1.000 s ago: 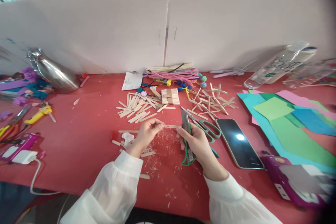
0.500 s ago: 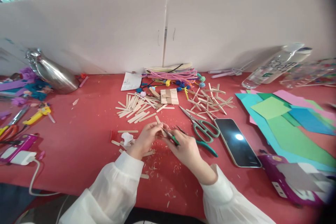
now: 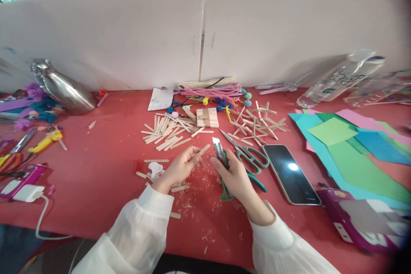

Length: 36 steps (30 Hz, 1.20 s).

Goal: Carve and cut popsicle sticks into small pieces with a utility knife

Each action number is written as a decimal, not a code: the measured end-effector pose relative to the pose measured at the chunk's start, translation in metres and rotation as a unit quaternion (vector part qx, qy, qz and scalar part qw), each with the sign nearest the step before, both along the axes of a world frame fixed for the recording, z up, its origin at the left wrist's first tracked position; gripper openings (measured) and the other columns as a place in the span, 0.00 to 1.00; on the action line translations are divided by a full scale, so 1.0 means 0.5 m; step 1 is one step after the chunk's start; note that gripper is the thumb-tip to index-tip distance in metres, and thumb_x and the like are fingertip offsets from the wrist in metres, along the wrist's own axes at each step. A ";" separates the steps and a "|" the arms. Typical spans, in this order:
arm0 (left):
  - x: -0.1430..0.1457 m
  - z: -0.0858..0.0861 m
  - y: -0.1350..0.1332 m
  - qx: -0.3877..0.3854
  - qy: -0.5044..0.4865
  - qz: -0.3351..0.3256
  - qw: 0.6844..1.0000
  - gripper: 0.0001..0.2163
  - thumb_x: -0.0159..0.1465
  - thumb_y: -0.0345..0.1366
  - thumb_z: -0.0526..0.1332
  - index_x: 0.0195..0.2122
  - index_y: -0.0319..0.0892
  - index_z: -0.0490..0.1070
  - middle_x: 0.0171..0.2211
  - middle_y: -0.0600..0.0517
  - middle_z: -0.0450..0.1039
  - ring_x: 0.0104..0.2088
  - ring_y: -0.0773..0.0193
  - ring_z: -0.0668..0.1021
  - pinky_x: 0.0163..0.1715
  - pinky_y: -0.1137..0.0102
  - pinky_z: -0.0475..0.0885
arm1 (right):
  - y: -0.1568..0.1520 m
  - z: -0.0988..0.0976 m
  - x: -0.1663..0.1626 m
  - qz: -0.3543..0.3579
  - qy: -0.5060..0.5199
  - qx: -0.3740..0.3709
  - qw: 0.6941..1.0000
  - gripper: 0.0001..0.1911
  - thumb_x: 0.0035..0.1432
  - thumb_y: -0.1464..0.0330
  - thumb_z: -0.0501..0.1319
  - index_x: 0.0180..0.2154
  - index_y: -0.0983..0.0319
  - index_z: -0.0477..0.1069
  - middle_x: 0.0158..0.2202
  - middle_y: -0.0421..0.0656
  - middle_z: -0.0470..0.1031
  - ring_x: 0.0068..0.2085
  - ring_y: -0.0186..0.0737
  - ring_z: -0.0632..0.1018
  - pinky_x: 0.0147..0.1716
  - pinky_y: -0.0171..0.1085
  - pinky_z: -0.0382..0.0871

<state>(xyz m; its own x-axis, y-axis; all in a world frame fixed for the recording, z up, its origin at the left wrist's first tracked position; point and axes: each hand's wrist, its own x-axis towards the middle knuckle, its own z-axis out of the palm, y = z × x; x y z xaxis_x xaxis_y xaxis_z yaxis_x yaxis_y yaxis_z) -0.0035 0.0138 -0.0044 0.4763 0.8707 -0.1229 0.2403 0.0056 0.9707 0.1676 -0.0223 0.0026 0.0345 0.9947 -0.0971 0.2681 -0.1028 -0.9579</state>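
Observation:
My left hand point(image 3: 180, 167) pinches a short wooden craft stick point(image 3: 203, 150) that points up and to the right. My right hand point(image 3: 233, 173) is closed on a utility knife point(image 3: 220, 154) with a green handle, its blade pointing away from me, a little to the right of the stick's tip. Wood shavings point(image 3: 195, 188) lie on the red table point(image 3: 105, 167) under both hands. Both arms are in white sleeves.
Behind the hands lie a pile of craft sticks point(image 3: 167, 130), a glued stick panel point(image 3: 207, 117), crossed sticks point(image 3: 257, 124) and pipe cleaners point(image 3: 212, 90). Green scissors point(image 3: 248, 156) and a phone point(image 3: 290, 173) are right of the hands. Coloured paper point(image 3: 353, 150) lies at right, a steel jug point(image 3: 64, 90) at left.
My right hand has drawn back from the stick and turned the knife upright, blade away from me. The stick in my left hand now tilts up to the right.

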 end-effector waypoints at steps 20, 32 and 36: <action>-0.010 0.013 0.008 0.180 0.114 0.132 0.968 0.13 0.62 0.39 0.52 0.27 0.39 0.70 0.19 0.55 0.58 0.21 0.69 0.61 0.22 0.75 0.58 | -0.010 -0.010 -0.004 0.100 -0.333 0.113 0.931 0.09 0.59 0.64 0.47 0.31 0.59 0.63 0.21 0.41 0.72 0.21 0.40 0.74 0.20 0.32 0.55; -0.009 0.021 0.001 0.207 0.161 0.103 0.960 0.14 0.64 0.39 0.50 0.27 0.40 0.70 0.19 0.54 0.62 0.20 0.68 0.64 0.22 0.75 0.57 | -0.016 -0.014 -0.006 0.081 -0.485 0.137 0.860 0.11 0.61 0.66 0.48 0.33 0.61 0.67 0.22 0.43 0.75 0.20 0.39 0.75 0.17 0.33 0.46; -0.009 0.018 -0.001 0.230 0.191 0.099 0.949 0.14 0.64 0.39 0.49 0.29 0.41 0.71 0.20 0.53 0.66 0.23 0.66 0.68 0.25 0.74 0.60 | -0.021 -0.009 -0.012 0.084 -0.481 0.112 0.866 0.10 0.60 0.67 0.48 0.33 0.61 0.66 0.21 0.44 0.74 0.20 0.40 0.74 0.17 0.33 0.45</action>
